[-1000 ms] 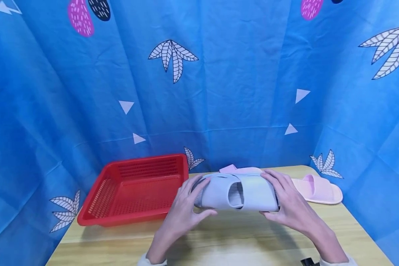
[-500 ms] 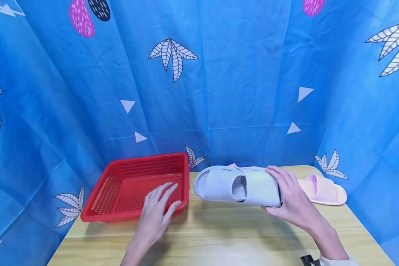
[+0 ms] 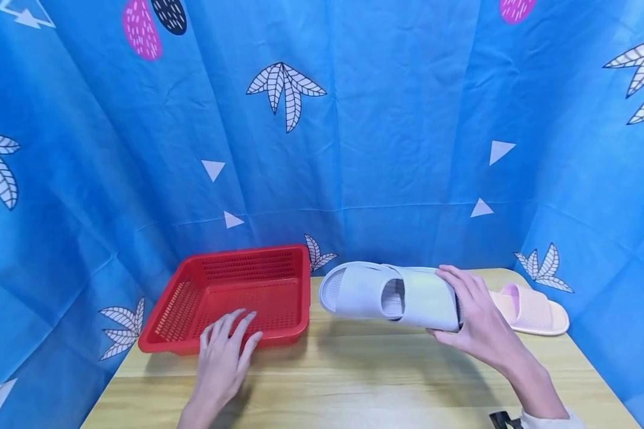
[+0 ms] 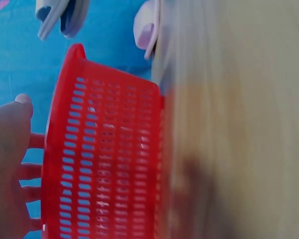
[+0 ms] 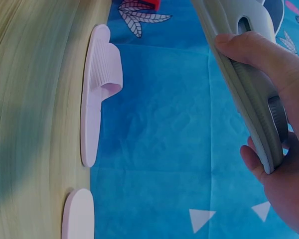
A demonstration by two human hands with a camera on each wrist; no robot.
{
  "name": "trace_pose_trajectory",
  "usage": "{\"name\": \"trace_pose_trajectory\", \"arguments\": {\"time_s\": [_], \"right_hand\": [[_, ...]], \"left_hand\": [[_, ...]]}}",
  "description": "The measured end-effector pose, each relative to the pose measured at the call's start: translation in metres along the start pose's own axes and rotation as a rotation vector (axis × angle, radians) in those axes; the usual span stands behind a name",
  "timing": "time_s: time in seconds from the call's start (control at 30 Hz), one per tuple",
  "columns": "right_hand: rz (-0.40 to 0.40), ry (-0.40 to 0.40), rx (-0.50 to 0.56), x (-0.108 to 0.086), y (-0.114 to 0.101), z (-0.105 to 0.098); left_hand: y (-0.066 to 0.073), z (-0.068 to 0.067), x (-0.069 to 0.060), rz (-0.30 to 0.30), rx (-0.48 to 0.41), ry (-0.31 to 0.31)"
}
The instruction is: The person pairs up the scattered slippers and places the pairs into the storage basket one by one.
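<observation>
My right hand [image 3: 480, 328] grips a pair of pale grey slippers [image 3: 429, 298] by one end, thumb below and fingers above. Fitted together, the two slippers are held above the table, their open straps facing me. At the near rim of a red plastic basket [image 3: 252, 301], my left hand [image 3: 220, 363] has its fingers spread and loosely bent, with nothing held. From the left wrist view, those fingers [image 4: 32, 172] show beyond the basket rim; whether they touch it I cannot tell.
One pink slipper [image 3: 533, 310] lies on the wooden table [image 3: 354, 387] at the right. The right wrist view shows another pink slipper [image 5: 92, 124], hidden behind the grey pair in the head view. A blue patterned curtain [image 3: 386, 131] encloses the table's back and sides.
My left hand has let go of the grey slippers and moved left to the basket's near rim. The right hand alone keeps holding the pair, whose freed end has risen slightly.
</observation>
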State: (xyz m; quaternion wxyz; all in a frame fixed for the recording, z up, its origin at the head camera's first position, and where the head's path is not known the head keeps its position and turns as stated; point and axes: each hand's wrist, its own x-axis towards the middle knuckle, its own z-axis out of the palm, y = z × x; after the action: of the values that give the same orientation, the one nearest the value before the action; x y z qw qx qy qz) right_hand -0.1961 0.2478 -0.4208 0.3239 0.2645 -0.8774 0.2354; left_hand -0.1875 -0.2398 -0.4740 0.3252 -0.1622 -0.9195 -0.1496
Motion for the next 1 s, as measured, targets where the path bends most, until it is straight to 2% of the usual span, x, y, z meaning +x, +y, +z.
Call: {"name": "trace_pose_trajectory", "arguments": {"time_s": [0.17, 0.3, 0.5, 0.73, 1.0], "right_hand": [[0.003, 0.008, 0.003, -0.001, 0.002, 0.0], [0.002, 0.009, 0.006, -0.002, 0.004, 0.0], [0.008, 0.011, 0.01, -0.003, 0.004, -0.001], [0.02, 0.008, 0.009, -0.004, 0.004, -0.002], [0.056, -0.008, 0.027, -0.003, -0.001, 0.006]], "left_hand": [[-0.01, 0.002, -0.007, -0.034, 0.048, -0.032], [-0.016, 0.003, -0.011, -0.043, 0.077, -0.025], [-0.022, 0.002, -0.013, -0.001, 0.112, 0.014], [-0.03, 0.004, -0.013, 0.046, 0.124, 0.017], [-0.046, 0.004, -0.013, 0.118, 0.12, -0.045]]}}
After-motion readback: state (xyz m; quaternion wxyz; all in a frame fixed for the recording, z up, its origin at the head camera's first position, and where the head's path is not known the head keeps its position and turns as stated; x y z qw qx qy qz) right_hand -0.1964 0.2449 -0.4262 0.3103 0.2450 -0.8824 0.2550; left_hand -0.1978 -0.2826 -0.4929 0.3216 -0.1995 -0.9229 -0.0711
